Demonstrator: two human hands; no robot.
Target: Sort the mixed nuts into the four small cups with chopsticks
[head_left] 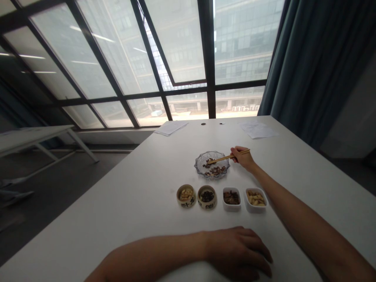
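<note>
My right hand (243, 157) grips a pair of wooden chopsticks (225, 158). Their tips reach into a clear glass bowl (197, 169) with a scalloped rim, at small dark brown and reddish pieces (216, 170). Whether the tips pinch a piece I cannot tell. My left hand (239, 250) lies on the table, palm down with fingers stretched, holding nothing. Between the hands stand two round cups, one with pale peanut-like pieces (187, 194) and one with dark beans (207, 196), and two white square dishes, one with dark brown strips (231, 197), the other with yellowish pieces (256, 198).
Everything stands on a white table (123, 199). Paper sheets lie at its far left (170, 127) and far right (257, 130). Large windows rise behind it, with a blue curtain (311, 70) on the right. Another white table (35, 137) is at the left.
</note>
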